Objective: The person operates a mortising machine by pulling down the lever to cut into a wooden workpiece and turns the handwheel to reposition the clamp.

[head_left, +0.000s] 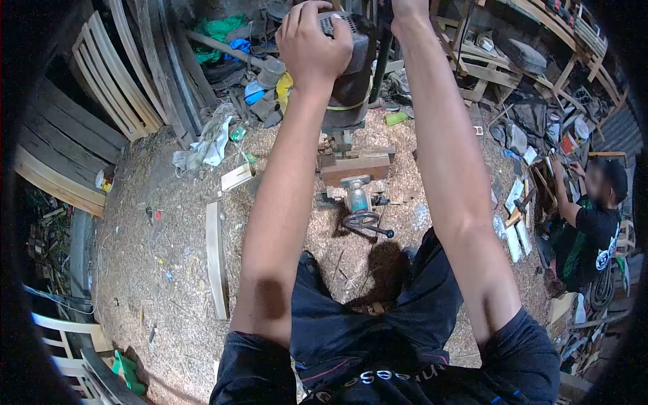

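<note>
Machine [351,88] stands straight ahead of me at the top middle of the view, its upper end cut off by the frame and part of its dark housing covered by my left hand. To my right, a co-worker [594,223] sits against the clutter, holding up a piece that I cannot make out. A slatted frame [115,74] leans at the left, among dim boards. Nearer my left arm, a long plank [215,260] lies on the shavings.

My left hand [314,40] lies over the machine's vented top, fingers and thumb spread wide; how hard they press, I cannot tell. My right hand [409,8] is nearly all lost above the top edge, only its heel and the wrist showing, so I cannot tell if it is gripping anything.

Below the machine sits the vise [358,197], with a wood block [356,169] across it; whether that is clamped tight is hard to see. The vise's round handle [361,220] faces me. Just right of the machine's foot lies a small green scrap [396,119], too indistinct to name further.
</note>
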Demonstrator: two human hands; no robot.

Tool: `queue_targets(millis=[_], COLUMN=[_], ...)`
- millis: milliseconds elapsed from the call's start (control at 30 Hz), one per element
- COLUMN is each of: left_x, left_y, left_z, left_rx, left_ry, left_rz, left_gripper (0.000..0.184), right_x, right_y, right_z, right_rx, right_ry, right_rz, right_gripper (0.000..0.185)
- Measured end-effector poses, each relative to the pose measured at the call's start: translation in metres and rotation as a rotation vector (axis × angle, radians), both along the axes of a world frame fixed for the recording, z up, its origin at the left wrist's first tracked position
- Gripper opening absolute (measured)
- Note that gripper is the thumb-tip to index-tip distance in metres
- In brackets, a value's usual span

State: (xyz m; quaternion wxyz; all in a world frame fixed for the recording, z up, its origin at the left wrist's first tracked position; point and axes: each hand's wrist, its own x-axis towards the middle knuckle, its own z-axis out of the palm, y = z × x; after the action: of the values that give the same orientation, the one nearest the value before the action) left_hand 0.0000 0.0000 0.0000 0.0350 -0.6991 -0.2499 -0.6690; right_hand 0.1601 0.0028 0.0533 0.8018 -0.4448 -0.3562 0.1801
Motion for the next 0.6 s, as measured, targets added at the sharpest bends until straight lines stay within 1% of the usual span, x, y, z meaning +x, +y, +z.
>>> queue_targets(millis=[67,100,267,367,400,500,533,600], left_x=[0.0,-0.005,-0.003,-0.003,-0.004,-0.003,-0.003,-0.002], left_y=[-0.001,-0.005,-0.002,-0.002,-0.002,-0.001,0.001,0.003], left_z=[0.001,-0.009,-0.005,-0.006,-0.006,-0.007,-0.007,-0.008], left_rx=[0.084,0.05,0.066,0.062,0.063,0.075,0.097,0.09], left_ry=[-0.025,0.005,-0.014,-0.014,-0.015,-0.028,-0.034,-0.039], left_rz=[0.006,0.003,-0.03,-0.029,-0.021,-0.021,-0.044,-0.054], left_gripper=[0.022,0.022,0.021,0.021,0.021,0.021,0.021,0.021], right_x=[-0.01,-0.013,-0.014,-0.011,-0.013,-0.016,-0.011,-0.009], right_y=[-0.011,-0.014,-0.011,-0.011,-0.009,-0.012,-0.011,-0.01], right_z=[0.004,-0.01,-0.009,-0.013,-0.014,-0.017,-0.019,-0.021], right_rx=[0.023,0.003,0.101,0.122,0.176,0.222,0.238,0.268], right_ry=[-0.031,0.002,0.075,0.045,0.05,0.054,0.019,0.025], right_rz=[-0.052,-0.04,0.009,-0.002,-0.008,-0.016,0.049,0.061], right_gripper=[0.049,0.048,0.046,0.044,0.042,0.04,0.038,0.037])
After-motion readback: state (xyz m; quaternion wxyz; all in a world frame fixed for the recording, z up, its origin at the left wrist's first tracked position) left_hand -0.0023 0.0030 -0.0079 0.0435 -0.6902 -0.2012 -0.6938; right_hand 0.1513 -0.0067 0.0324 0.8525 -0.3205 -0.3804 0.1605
